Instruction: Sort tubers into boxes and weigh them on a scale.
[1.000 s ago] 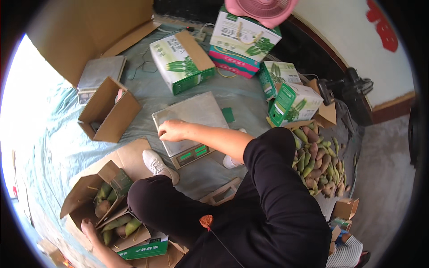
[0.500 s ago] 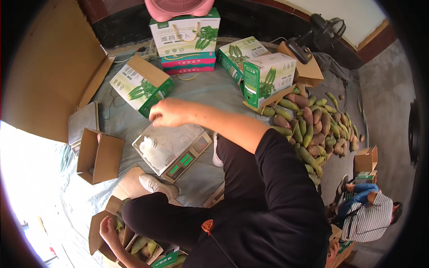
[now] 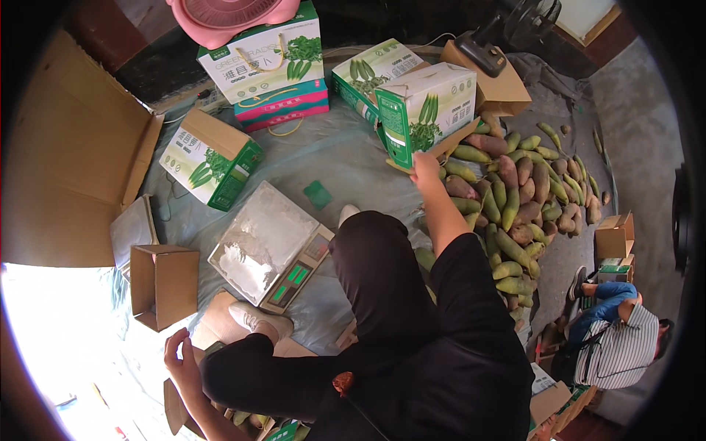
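My right hand [image 3: 425, 170] is stretched forward beside the lower corner of a standing white-and-green carton [image 3: 426, 110], at the edge of a heap of green and reddish radishes [image 3: 507, 191]. Its fingers are small and partly hidden, so a grip does not show. My left hand [image 3: 181, 360] hangs over the lower left with loosely bent fingers apart and nothing in them. Below it, partly behind my knee, is an open carton [image 3: 175, 408] with radishes. Between my feet and the cartons sits a flat weighing scale [image 3: 265, 239] with a bare, stained plate and lit green displays.
A small open brown box [image 3: 165, 287] stands left of the scale. Another printed carton [image 3: 211, 158] lies behind it. A pink basin-like thing [image 3: 232, 16] tops stacked boxes at the back. A green scrap [image 3: 318, 195] lies on the plastic sheet. A person in stripes [image 3: 621, 345] sits at right.
My right hand has swung from above the scale's far edge rightward to the standing carton and radish heap. The green scrap is uncovered. My left hand has risen slightly; the view has shifted.
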A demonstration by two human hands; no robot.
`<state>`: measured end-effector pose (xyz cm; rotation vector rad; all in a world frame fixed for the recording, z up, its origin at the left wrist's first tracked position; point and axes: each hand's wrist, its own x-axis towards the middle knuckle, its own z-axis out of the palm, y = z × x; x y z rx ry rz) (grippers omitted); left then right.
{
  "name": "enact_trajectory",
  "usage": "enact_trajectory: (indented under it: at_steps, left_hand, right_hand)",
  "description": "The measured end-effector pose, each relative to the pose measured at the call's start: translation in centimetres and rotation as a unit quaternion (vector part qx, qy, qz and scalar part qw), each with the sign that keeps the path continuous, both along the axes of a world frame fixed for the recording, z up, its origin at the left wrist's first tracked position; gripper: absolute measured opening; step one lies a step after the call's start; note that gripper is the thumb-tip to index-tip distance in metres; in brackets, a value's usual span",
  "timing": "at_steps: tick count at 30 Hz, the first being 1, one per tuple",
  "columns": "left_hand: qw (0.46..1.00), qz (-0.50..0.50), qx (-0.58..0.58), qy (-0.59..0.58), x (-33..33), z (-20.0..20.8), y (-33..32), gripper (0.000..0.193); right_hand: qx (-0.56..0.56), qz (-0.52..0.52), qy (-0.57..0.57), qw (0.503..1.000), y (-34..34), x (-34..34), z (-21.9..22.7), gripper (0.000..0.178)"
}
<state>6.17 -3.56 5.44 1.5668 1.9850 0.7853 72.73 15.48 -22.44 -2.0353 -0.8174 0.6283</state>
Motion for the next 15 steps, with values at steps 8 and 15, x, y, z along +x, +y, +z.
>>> enact_trajectory:
  at_steps: [8, 15]
  left_hand:
    - [0.994, 0.038, -0.049, 0.09, -0.7, 1.3, -0.1, 0.017]
    - [0.989, -0.004, -0.087, 0.121, 2.4, -0.1, 3.5, 0.017]
  right_hand:
    - [-0.081, -0.212, 0.408, 0.884, -0.5, -5.6, -5.4, 0.055]
    - [-0.041, -0.292, 0.501, 0.814, 1.0, -4.3, -6.5, 0.059]
